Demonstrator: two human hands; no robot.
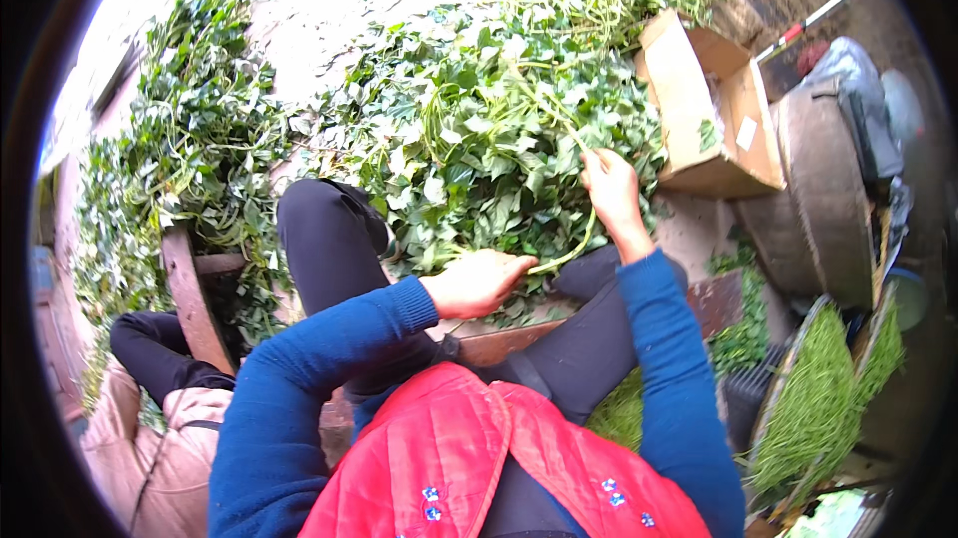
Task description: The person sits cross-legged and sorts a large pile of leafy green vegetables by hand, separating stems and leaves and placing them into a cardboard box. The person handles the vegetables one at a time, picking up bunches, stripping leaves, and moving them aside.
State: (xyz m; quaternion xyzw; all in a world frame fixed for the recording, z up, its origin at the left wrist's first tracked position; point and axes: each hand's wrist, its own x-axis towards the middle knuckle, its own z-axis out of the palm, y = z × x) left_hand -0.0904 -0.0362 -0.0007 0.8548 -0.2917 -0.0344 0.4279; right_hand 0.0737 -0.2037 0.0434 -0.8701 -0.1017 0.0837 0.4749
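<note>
My right hand [614,190] grips a long pale-green vine stem [575,250] in front of my right knee. From there the stem trails up across a broad heap of leafy green vines [486,134] on the floor. Its lower part bends down to my left hand [479,285], whose fingers are closed around it. Some light-green stalks [443,257] show just behind the left hand; whether it holds them too I cannot tell. The heap lies between and beyond my legs.
An open cardboard box [711,111] stands right of the heap, before a large brown container [816,194]. Round trays of thin green strands [808,403] are at lower right. Another person [161,418] sits at left near a wooden stool [191,291] and more vines [202,111].
</note>
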